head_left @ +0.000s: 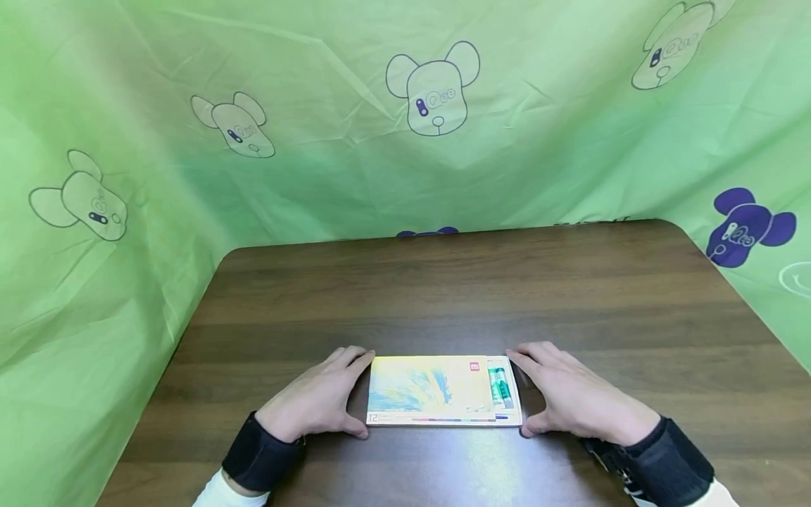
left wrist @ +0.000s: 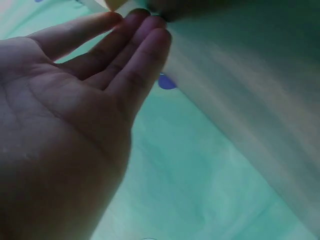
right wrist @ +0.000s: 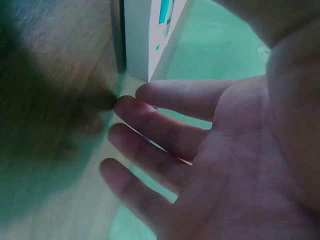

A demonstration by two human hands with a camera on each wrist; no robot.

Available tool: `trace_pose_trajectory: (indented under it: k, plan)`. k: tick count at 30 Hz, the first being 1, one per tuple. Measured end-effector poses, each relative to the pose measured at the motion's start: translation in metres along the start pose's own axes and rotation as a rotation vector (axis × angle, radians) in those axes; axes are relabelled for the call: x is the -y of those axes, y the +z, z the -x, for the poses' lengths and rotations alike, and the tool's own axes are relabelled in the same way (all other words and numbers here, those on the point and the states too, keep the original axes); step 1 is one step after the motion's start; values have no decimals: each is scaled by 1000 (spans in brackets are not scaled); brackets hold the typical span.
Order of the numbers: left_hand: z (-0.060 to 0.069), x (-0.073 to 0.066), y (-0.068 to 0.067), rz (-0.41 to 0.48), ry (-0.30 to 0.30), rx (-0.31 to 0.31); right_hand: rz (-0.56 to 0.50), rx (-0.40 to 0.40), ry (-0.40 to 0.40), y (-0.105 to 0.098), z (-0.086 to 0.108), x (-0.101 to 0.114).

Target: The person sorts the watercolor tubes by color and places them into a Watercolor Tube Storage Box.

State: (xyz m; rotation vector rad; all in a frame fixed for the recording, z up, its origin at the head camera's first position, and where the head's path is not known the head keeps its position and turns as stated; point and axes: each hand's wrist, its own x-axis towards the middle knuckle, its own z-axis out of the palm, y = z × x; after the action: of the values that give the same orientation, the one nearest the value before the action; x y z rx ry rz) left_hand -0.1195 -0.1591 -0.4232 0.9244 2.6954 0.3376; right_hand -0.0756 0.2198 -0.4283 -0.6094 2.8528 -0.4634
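A flat paint box (head_left: 418, 391) lies on the table with a pale yellow and blue printed cover, marked 12. Its right end shows green paint tubes (head_left: 500, 387) beside the cover. At the box's left end is my left hand (head_left: 319, 398), fingertips by the far corner and thumb by the near corner. My right hand (head_left: 567, 394) spans the right end the same way, index fingertip at the far corner. In the right wrist view, the box's white end (right wrist: 137, 42) stands beside my extended fingers (right wrist: 165, 130). The left wrist view shows my left fingers (left wrist: 135, 65) nearly straight, with only a bit of the box visible.
The brown wood-grain table (head_left: 443, 296) has rounded far corners. A green cloth (head_left: 329, 141) printed with cartoon animal heads hangs behind it and along its sides. Black bands (head_left: 260, 454) wrap both wrists.
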Motion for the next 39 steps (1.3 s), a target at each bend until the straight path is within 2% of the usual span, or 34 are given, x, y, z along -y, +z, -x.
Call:
trace_pose_trajectory:
  k: [7, 27, 36, 39]
  plan:
    - [0, 3, 0, -44, 43, -37, 24, -25, -31, -1, -3, -1]
    - [-15, -7, 0, -108, 93, -41, 37, -50, -74, 2, -9, 2]
    - [-14, -5, 1, -53, 69, -31, 9, -44, -35, 2, -9, -1]
    - [-11, -2, 2, -33, 58, -35, 23, -57, -44, 1, -7, -3]
